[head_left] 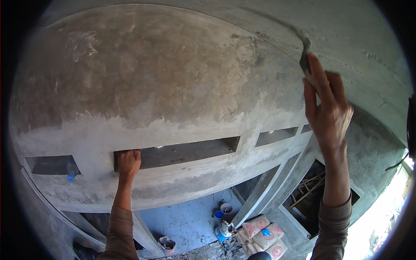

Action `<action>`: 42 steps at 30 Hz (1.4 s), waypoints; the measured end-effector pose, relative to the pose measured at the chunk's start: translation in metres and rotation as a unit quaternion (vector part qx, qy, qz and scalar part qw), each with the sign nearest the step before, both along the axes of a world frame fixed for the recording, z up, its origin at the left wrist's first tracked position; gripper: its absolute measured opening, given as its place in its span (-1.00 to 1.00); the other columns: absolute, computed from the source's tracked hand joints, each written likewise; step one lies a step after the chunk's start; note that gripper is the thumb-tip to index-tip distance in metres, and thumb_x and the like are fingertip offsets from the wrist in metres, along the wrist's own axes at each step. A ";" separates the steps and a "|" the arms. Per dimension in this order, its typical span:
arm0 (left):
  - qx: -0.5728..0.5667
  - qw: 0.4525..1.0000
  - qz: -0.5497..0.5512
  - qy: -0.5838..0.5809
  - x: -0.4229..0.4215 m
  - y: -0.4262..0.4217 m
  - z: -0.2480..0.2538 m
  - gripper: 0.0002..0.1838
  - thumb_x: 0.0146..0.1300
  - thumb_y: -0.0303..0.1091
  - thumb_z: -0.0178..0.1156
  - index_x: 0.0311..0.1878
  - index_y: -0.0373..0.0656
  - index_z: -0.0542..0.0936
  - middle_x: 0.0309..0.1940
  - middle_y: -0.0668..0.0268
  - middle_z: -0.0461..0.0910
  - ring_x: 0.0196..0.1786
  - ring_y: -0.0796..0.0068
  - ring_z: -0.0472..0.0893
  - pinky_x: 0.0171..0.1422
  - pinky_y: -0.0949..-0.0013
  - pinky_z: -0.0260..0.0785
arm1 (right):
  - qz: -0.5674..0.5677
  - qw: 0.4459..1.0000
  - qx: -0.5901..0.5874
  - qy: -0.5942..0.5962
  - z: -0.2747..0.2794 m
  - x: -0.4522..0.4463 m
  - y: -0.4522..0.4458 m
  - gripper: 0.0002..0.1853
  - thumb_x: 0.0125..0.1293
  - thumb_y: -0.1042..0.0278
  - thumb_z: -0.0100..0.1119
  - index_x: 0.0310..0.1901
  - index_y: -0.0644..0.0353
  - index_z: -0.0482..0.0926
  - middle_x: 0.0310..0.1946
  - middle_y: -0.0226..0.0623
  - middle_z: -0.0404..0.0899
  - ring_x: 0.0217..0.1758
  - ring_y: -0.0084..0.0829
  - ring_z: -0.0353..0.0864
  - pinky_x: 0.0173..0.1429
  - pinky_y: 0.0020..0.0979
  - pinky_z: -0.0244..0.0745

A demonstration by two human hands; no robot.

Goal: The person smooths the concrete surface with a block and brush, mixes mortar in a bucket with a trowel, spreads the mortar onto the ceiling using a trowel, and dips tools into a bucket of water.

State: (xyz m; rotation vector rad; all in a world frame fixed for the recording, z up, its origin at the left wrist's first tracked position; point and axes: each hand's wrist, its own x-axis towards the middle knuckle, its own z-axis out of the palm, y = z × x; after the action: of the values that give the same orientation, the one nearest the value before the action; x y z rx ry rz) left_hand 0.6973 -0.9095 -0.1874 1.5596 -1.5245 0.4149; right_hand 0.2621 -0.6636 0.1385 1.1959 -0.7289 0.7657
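Observation:
My right hand (329, 102) is raised at the upper right, its fingers wrapped round the handle of a trowel (306, 54). The trowel's thin blade lies close to the grey ceiling (364, 52); whether it touches cannot be made out. Left of centre, my left hand (129, 162) is closed at the left end of a long recess (190, 152) in the plastered wall (151, 82). Its fingers bend over the recess edge, with the tips partly hidden. The wall is brown and patchy above, paler grey round the recess.
A bottle with a blue cap (71, 175) sits in a smaller recess at left. Far below are a blue bucket (218, 214), other buckets (167, 243), cement sacks (268, 236) and rubble. A dark window opening (308, 195) holds wooden sticks at lower right.

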 end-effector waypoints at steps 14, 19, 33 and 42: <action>0.092 0.994 -0.025 0.058 0.007 -0.012 -0.004 -0.56 0.44 -0.10 0.17 0.22 -0.19 0.63 0.01 -0.14 0.71 -0.01 -0.27 0.69 0.18 -0.14 0.55 | -0.276 0.961 -0.019 -0.021 0.045 -0.044 -0.071 -0.48 0.43 0.42 0.21 0.40 -0.22 0.50 -0.21 -0.41 0.62 -0.33 -0.47 0.77 -0.39 -0.33 0.81; 0.188 0.981 -0.038 -0.013 0.011 -0.007 0.004 -0.54 0.53 -0.06 -0.01 0.22 -0.19 0.63 0.20 -0.06 0.64 0.17 -0.26 0.64 0.38 -0.13 0.47 | -0.073 0.997 -0.020 0.033 0.026 0.029 -0.061 -0.30 0.41 0.44 0.29 0.55 -0.23 0.35 -0.20 -0.42 0.60 -0.29 -0.49 0.74 -0.26 -0.32 0.83; 0.084 0.996 -0.001 0.001 0.012 -0.019 -0.011 -0.49 0.44 0.04 0.10 0.00 -0.26 0.74 -0.11 -0.11 0.75 -0.04 -0.20 0.74 0.21 -0.11 0.57 | -0.231 0.968 0.019 -0.093 0.025 -0.073 -0.143 -0.30 0.40 0.53 0.17 0.54 -0.20 0.36 0.02 -0.17 0.65 -0.12 -0.25 0.80 -0.23 -0.25 0.82; 0.004 0.996 -0.035 0.080 0.007 -0.009 -0.006 -0.52 0.35 -0.19 0.28 0.28 -0.20 0.61 0.18 -0.15 0.64 0.22 -0.29 0.59 0.37 -0.08 0.45 | -0.092 0.994 0.014 0.056 0.047 -0.020 -0.107 -0.27 0.35 0.54 0.23 0.53 -0.15 0.33 -0.18 -0.33 0.55 -0.26 -0.36 0.75 -0.31 -0.29 0.84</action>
State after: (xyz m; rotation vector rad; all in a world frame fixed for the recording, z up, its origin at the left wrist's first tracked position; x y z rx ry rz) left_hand 0.7045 -0.9184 -0.1933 1.5025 -1.4534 0.2381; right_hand 0.2418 -0.7711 0.1858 1.1692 -0.7479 0.5336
